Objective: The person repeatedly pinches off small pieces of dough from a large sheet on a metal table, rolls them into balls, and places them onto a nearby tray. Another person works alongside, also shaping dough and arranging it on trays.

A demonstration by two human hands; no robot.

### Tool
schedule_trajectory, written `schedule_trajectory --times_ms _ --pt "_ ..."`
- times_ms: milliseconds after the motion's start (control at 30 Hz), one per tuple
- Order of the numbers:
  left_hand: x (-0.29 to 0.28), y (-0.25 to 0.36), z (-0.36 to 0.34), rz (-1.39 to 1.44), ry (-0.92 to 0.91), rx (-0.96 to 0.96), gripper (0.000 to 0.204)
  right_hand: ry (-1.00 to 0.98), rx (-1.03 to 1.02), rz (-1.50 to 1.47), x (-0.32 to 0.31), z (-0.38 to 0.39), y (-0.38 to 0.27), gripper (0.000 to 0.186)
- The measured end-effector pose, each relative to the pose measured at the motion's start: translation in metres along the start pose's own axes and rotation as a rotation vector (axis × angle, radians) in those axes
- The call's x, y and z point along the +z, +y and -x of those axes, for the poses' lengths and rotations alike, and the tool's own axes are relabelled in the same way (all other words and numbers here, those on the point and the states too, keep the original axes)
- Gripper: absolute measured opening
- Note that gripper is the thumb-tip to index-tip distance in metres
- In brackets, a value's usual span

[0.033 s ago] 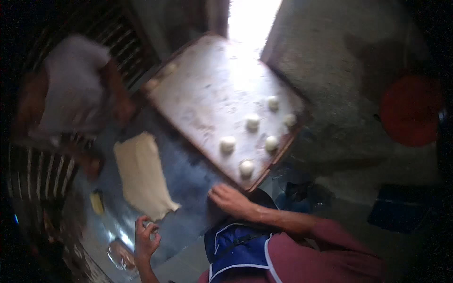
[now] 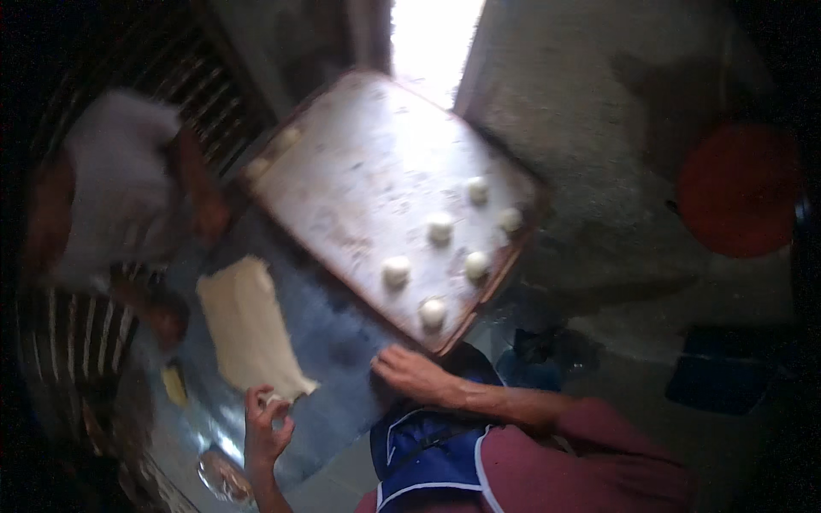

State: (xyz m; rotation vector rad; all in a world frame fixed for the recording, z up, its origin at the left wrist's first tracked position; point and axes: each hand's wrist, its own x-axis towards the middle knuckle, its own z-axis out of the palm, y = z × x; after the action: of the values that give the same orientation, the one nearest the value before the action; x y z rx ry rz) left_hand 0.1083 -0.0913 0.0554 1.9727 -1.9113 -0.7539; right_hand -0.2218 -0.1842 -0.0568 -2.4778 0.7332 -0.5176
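Note:
A pale, flat sheet of dough (image 2: 245,321) lies lengthwise on the dark metal table. My left hand (image 2: 268,432) is at its near end, thumb and fingers curled in a pinch against the dough's edge. Farther right, my right hand (image 2: 415,374) is low over the table beside the near corner of a large tray (image 2: 342,197). Its fingers are bent and held together, and whatever may be under them is hidden. Several round dough balls (image 2: 432,312) sit on the tray, mostly toward its right end.
Across the table at left, a person in a light shirt (image 2: 124,188) has both hands near the table edge. A yellowish piece (image 2: 174,386) and a clear, shiny wrapped item (image 2: 224,474) lie left of my left hand. A red round container (image 2: 740,192) stands far right.
The view has shifted slightly, so the tray and dough appear lower and farther left. My left hand has come closer against the near edge of the dough sheet; my right hand stays by the tray corner.

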Motion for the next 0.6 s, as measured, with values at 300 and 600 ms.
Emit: schedule_trajectory --times_ms 300,600 --pt "0.144 0.319 -0.393 0.567 0.217 0.778 0.061 0.972 0.584 -0.237 -0.238 0.028 0.121 0.071" --pt "0.186 0.337 -0.379 0.145 0.178 0.625 0.096 0.945 0.882 0.197 -0.222 0.067 0.210 0.088"
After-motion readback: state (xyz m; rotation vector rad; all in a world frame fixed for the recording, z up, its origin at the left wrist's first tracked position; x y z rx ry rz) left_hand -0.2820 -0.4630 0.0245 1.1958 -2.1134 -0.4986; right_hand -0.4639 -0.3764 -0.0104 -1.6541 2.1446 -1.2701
